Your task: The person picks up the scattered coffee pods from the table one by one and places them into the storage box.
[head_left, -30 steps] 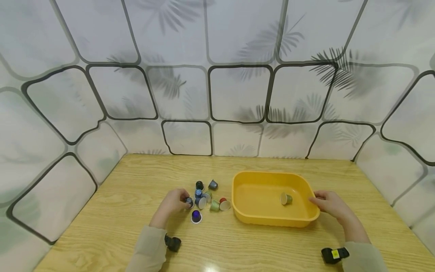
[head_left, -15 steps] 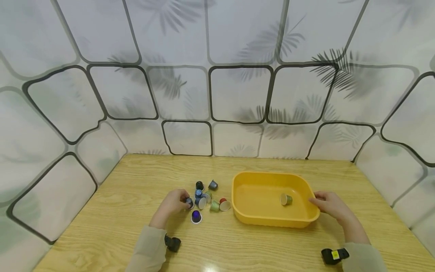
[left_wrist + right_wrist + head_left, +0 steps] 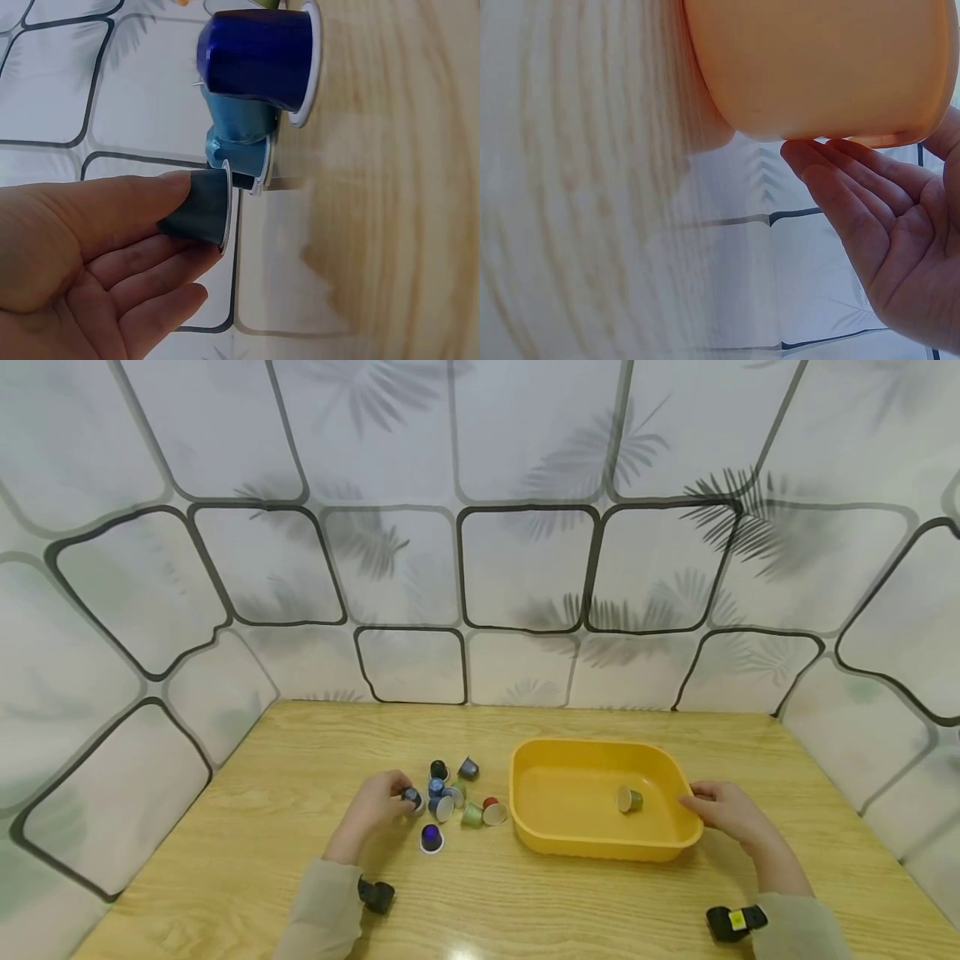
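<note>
My left hand (image 3: 372, 808) pinches a dark blue coffee capsule (image 3: 199, 206) between thumb and fingers. In the left wrist view the capsule is held apart from the table, its foil rim facing the tabletop. A shiny purple-blue capsule (image 3: 431, 837) stands upright nearby, rim down. To the right of the held one lie light blue capsules (image 3: 437, 787). My right hand (image 3: 726, 814) grips the right end of the yellow tray (image 3: 600, 848), with the thumb over the rim and the other fingers against the outside. One green capsule (image 3: 635, 801) lies on its side in the tray.
Between left hand and tray are green capsules (image 3: 472, 815), a red capsule with pale lid (image 3: 494, 812), a black one (image 3: 438, 769) and a grey one (image 3: 468, 768). The wooden table (image 3: 480, 902) meets a patterned curtain wall (image 3: 517, 668) at the back.
My left hand has risen slightly and shifted a little left, carrying the dark blue capsule away from its spot beside the others. The right hand and the tray stay as they were.
</note>
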